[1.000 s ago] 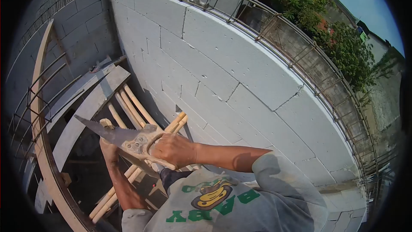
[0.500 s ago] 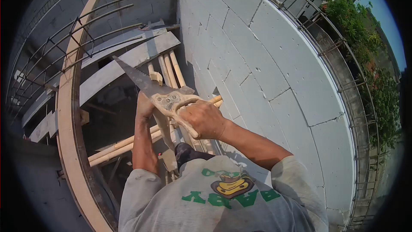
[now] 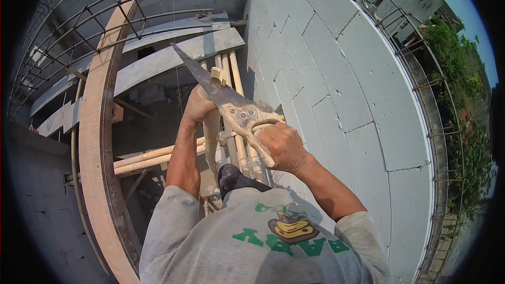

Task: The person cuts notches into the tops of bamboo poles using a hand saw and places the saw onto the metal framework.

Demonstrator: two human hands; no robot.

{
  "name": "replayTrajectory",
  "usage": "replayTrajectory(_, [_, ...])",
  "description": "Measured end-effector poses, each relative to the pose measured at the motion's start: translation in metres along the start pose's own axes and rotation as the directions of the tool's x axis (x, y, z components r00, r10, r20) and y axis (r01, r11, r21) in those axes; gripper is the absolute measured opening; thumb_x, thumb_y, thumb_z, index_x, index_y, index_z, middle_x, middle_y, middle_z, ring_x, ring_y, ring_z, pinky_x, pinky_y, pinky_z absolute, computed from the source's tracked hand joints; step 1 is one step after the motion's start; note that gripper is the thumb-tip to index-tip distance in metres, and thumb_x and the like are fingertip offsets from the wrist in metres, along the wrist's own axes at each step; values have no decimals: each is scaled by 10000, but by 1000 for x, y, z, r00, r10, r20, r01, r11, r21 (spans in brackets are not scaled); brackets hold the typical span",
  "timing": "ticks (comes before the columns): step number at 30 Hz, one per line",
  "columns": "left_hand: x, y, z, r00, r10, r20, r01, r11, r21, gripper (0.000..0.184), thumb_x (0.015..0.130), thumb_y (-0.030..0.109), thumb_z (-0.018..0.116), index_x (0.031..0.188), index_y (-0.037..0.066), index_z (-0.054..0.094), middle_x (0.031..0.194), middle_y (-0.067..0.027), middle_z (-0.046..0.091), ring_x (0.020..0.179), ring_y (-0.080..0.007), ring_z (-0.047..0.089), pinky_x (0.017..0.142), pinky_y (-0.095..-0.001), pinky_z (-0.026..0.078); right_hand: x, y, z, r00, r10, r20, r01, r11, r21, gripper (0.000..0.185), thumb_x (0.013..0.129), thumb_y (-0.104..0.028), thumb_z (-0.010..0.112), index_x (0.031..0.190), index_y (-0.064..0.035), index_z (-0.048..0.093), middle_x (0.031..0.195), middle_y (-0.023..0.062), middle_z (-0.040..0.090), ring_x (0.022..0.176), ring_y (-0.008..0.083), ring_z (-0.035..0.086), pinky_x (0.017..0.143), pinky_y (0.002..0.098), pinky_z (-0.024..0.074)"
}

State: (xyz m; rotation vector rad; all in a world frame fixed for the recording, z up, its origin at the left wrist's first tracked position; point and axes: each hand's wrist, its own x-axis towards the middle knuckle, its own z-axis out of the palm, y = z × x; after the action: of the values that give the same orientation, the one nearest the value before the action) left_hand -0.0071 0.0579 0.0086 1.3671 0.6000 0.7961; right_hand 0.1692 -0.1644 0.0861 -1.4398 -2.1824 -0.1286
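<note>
My right hand (image 3: 284,147) is wrapped around the pale, worn handle of a hand saw (image 3: 210,81). The saw's dark toothed blade points up and to the left, away from my body. Beneath the blade, my left hand (image 3: 199,106) grips a bamboo pole (image 3: 211,142) near its upper end. The blade crosses over the pole there; whether its teeth touch the bamboo I cannot tell. Part of the left fingers is hidden behind the blade and pole.
A pale block wall (image 3: 336,89) rises close on the right. On the left runs a long wooden board (image 3: 97,126), with a rebar cage (image 3: 105,21) across it. Bamboo poles (image 3: 152,163) and a grey plank (image 3: 173,52) lie below, over a dark drop.
The view has swung, so hands, saw and surroundings appear farther right and somewhat higher. Both hands keep their grips, and the saw stays across the bamboo pole.
</note>
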Motion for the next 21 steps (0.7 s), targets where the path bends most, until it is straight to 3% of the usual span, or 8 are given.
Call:
replayTrajectory(5, [-3, -2, 6, 1000, 19, 21, -20, 998, 64, 491, 624, 122, 828, 1084, 55, 668, 991, -35, 705, 884, -156, 665, 853, -322, 523, -75, -35, -52, 988, 121, 98, -119, 993, -23, 215, 745, -206, 737, 707, -85, 563, 656, 80, 541, 625, 268, 590, 683, 414, 511])
replayTrajectory(8, [-3, -5, 5, 1000, 21, 6, -21, 995, 95, 530, 623, 133, 828, 1120, 65, 659, 999, -21, 693, 907, -155, 652, 881, -332, 514, -99, -36, -68, 993, 104, 53, -105, 994, 10, 229, 732, -193, 748, 673, -84, 555, 651, 69, 534, 621, 244, 588, 684, 418, 515])
replayTrajectory(11, [-8, -1, 9, 1000, -30, -7, 30, 1000, -4, 508, 627, 192, 873, 1078, 53, 684, 972, -33, 703, 872, -151, 653, 832, -325, 516, -10, -5, -22, 996, 42, 81, -43, 999, 5, 202, 771, -188, 712, 734, -83, 544, 666, 83, 565, 645, 286, 611, 690, 422, 512])
replayTrajectory(13, [-7, 0, 12, 1000, -20, -19, 21, 999, 33, 479, 640, 187, 873, 1061, 50, 689, 973, -30, 705, 876, -149, 656, 835, -324, 520, 39, -2, 11, 999, -11, -40, 14, 996, 91, 204, 775, -156, 701, 727, -56, 530, 655, 108, 529, 613, 323, 561, 629, 439, 482])
replayTrajectory(14, [-8, 0, 10, 999, -17, -33, 19, 998, 52, 464, 647, 185, 873, 1052, 49, 692, 973, -28, 706, 878, -148, 658, 837, -324, 522, 38, -2, 9, 1000, 0, -26, 2, 997, 82, 205, 774, -150, 704, 728, -55, 529, 654, 108, 525, 612, 323, 559, 628, 440, 481])
replayTrajectory(17, [-12, 4, 11, 998, -55, 17, 55, 998, 24, 526, 639, 166, 864, 1114, 56, 668, 988, -26, 702, 892, -147, 656, 851, -324, 523, -17, -24, -33, 989, 107, 106, -108, 994, 6, 173, 774, -179, 708, 766, -67, 576, 657, 86, 552, 622, 294, 591, 674, 422, 502])
replayTrajectory(21, [-5, 7, 6, 999, -20, 48, 20, 1000, -1, 582, 613, 117, 831, 1164, 67, 649, 1015, -25, 699, 909, -147, 654, 857, -317, 518, -98, -35, -78, 993, 66, 93, -63, 997, -35, 187, 732, -188, 724, 721, -68, 581, 633, 69, 523, 578, 258, 572, 659, 426, 511])
